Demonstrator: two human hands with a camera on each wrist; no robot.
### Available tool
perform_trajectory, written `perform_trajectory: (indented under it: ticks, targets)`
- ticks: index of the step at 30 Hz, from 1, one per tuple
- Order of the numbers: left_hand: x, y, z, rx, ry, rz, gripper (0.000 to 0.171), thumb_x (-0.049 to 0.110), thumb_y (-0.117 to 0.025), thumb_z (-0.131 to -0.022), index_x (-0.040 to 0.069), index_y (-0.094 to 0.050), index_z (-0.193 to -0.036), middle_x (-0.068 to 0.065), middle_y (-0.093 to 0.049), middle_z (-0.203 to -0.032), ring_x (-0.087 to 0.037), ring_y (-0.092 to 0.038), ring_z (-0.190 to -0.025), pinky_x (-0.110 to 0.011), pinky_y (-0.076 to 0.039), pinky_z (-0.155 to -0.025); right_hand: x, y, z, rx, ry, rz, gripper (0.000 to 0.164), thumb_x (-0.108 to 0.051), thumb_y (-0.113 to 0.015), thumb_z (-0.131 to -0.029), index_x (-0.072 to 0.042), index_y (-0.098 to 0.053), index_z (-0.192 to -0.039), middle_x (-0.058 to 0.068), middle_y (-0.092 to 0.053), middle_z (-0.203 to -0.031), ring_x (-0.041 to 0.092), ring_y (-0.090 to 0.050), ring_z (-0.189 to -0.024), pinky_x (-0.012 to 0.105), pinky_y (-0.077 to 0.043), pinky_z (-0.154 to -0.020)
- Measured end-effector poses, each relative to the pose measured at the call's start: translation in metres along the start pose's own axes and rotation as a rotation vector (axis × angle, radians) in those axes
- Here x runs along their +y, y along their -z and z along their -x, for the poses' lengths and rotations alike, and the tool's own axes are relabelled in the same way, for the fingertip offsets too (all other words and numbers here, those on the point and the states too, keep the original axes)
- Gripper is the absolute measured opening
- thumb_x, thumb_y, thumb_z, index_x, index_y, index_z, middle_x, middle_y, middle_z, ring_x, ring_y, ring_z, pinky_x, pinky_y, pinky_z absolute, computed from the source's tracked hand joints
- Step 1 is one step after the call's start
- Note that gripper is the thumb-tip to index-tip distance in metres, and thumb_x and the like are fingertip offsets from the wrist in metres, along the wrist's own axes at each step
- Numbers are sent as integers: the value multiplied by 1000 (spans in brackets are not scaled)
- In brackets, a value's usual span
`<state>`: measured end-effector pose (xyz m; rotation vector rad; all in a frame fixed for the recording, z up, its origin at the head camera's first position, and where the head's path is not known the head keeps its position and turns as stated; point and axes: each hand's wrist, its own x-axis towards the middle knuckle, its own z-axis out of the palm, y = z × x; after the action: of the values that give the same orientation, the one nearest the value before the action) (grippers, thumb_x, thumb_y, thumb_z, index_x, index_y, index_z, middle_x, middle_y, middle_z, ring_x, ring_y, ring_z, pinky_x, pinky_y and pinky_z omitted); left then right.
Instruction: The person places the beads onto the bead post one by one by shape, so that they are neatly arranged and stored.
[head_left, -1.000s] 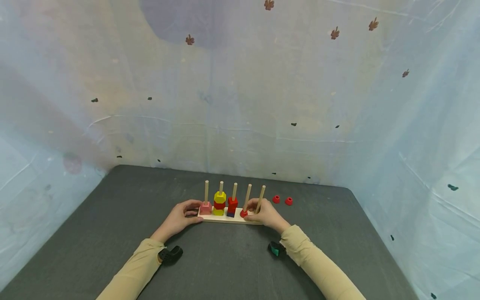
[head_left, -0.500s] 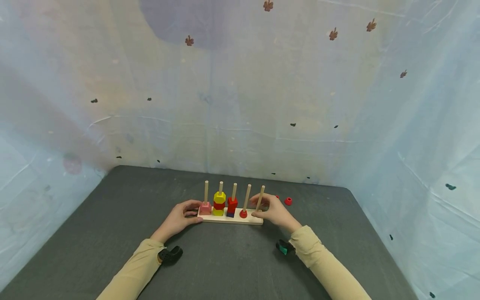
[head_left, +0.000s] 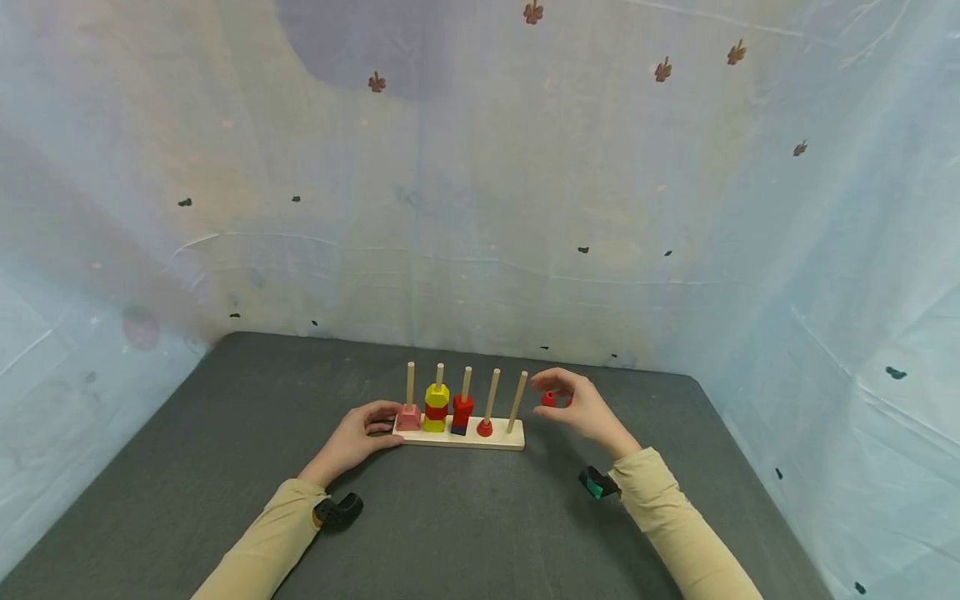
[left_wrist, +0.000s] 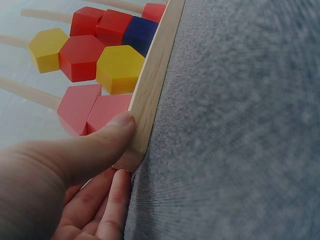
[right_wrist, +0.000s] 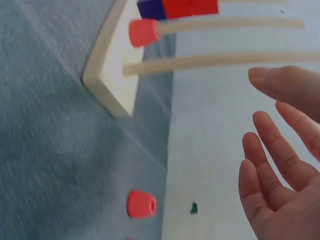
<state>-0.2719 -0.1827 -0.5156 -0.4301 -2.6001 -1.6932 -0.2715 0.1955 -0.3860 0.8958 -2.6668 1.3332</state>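
A wooden stacking toy has a pale base (head_left: 498, 444) and several upright pegs. My left hand (head_left: 352, 442) grips the base's left end; in the left wrist view the thumb (left_wrist: 107, 145) presses its edge with fingers behind. From the left, the pegs carry pink blocks (head_left: 408, 419), a yellow-red-yellow stack (head_left: 437, 408), red blocks (head_left: 462, 408) over a navy one (head_left: 458, 430), and one red cone (head_left: 485, 428). The rightmost peg (head_left: 517, 403) is bare. Beside it my right hand (head_left: 590, 414) hovers with spread fingers, holding nothing, overlapping the loose red cones in the head view.
Two red cones lie on the dark table right of the base; one cone (head_left: 549, 399) shows between thumb and fingers, the other is mostly hidden. The right wrist view shows a loose cone (right_wrist: 141, 204) on the table (right_wrist: 60, 165). A pale curtain (head_left: 480, 208) hangs behind.
My right hand has left the red cone on the fourth peg and moved right, past the rightmost peg, to the loose cones. The left hand stays at the base.
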Motion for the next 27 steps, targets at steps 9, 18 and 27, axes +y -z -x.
perform_trajectory:
  ticks: [9, 18, 27]
  targets:
    - [-1, 1, 0, -3, -3, 5, 55, 18, -82, -77, 9, -58, -126, -10, -58, -125, -24, -56, -112, -32, -51, -91, 12, 23, 9, 91, -13, 13, 46, 2, -73, -82, 1, -56, -125, 24, -59, -118, 40, -56, -107, 56, -45, -89]
    - [-2, 1, 0, 1, 6, 6, 56, 18, -82, -76, 9, -59, -126, -10, -58, -125, -24, -57, -111, -35, -51, -91, 47, 35, 14, 122, -63, 8, 49, 0, -74, -82, 1, -55, -127, 27, -56, -123, 44, -51, -114, 63, -40, -93]
    - [-2, 0, 0, -3, -3, 3, 56, 19, -82, -77, 9, -58, -127, -11, -57, -125, -24, -57, -112, -34, -51, -92, 111, 33, 14, 123, -155, 77, 51, -4, -73, -84, -2, -53, -131, 19, -55, -129, 39, -51, -116, 57, -43, -94]
